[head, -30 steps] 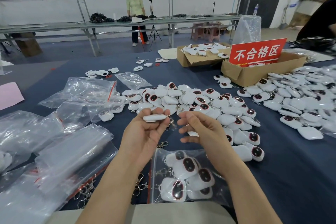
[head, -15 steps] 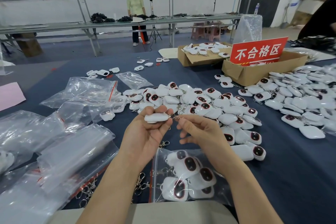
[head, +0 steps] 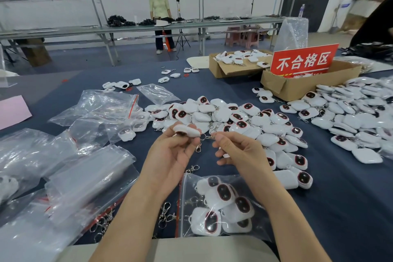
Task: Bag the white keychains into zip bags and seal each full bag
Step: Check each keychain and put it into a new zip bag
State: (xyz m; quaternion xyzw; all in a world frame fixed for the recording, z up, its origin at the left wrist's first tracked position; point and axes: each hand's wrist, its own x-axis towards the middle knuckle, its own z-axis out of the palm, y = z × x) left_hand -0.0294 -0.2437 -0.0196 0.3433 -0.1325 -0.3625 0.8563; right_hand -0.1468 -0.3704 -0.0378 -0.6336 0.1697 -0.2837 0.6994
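My left hand [head: 170, 155] grips a white keychain [head: 187, 130] by its body, above the blue table. Its metal ring and clasp [head: 202, 140] hang between my hands. My right hand [head: 238, 151] pinches the ring end of that chain with thumb and forefinger. Below my hands lies a zip bag [head: 221, 208] holding several white keychains with dark red faces. A large heap of loose keychains [head: 234, 119] spreads just beyond my hands.
Empty zip bags [head: 91, 176] are piled at the left. A second heap of keychains [head: 357, 117] lies at the right. Two cardboard boxes [head: 297, 87] stand behind, one with a red sign [head: 304, 60]. Loose metal clasps [head: 165, 212] lie near the table edge. A person [head: 160, 17] stands far back.
My right hand moved left to the keychain and took hold of its ring end. The keychain in my left hand tilted slightly.
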